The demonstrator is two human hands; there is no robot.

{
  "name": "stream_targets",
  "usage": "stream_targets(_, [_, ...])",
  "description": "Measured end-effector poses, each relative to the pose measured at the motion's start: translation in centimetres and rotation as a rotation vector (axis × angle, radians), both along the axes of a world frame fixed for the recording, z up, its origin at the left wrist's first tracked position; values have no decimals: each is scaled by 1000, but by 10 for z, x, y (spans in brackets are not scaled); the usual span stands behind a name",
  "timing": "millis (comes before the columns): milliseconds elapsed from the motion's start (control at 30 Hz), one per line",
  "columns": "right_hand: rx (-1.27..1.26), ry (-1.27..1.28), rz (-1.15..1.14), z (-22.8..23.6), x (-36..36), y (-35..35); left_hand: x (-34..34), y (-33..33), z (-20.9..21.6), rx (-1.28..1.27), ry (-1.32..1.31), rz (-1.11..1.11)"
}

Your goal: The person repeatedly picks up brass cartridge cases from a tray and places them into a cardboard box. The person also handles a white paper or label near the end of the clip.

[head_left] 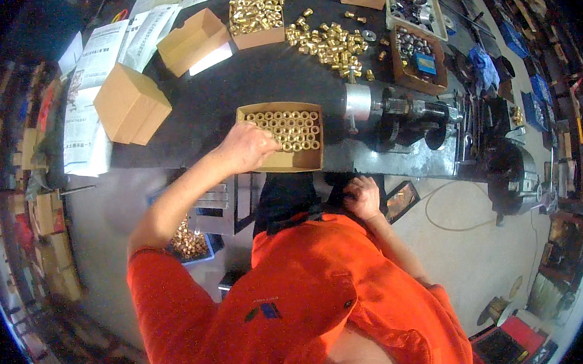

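The left hand (252,146), fingers curled, covers one side of an open brown cardboard box (298,162) of round golden metal fittings (292,129), any hold hidden; the right hand (362,197) curls near the lap, hold unclear. Beyond lie loose golden pieces (333,46).

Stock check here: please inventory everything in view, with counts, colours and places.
Flat workbench: one, black, centre
Printed newspaper sheets: several, white, left
Blocky cardboard boxes: two, brown, left and far edge
Open cardboard box: one, brown, beside newspaper
Cardboard fittings box: one, brown, far edge
Loose brass fittings: dozens, gold, far middle
Cardboard box with rowed fittings: one, brown, near edge
Cylindrical metal fixture: one, silver and black, right
Metal parts containers: two, pale and brown, far right
Crumpled cloth: one, blue, right
Plastic parts crate: one, blue, below bench
Side clutter: too blurred to count
Fabric shirt: one, orange, torso
Left hand: one, bare, at rowed fittings
Right hand: one, bare, near lap
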State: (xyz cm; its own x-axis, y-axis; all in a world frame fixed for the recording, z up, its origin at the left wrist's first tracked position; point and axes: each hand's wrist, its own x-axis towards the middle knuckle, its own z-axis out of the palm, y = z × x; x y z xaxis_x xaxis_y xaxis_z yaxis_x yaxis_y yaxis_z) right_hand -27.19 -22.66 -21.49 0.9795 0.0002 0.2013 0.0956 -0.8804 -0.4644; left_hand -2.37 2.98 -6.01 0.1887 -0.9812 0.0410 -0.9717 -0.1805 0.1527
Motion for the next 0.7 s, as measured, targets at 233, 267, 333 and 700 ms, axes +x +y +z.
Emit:
stream_targets(233, [21,-4,-13,1,1,-1,9,-4,10,1,-34,-119])
stream_targets(267, [6,-1,-16,-1,0,0,8,-4,13,17,-54,-129])
stream_targets(333, [-9,2,-12,-4,-2,-1,9,-3,12,40,-38,-132])
stream_targets(700, [99,-183,-15,4,6,3,40,-65,36,-219,167,72])
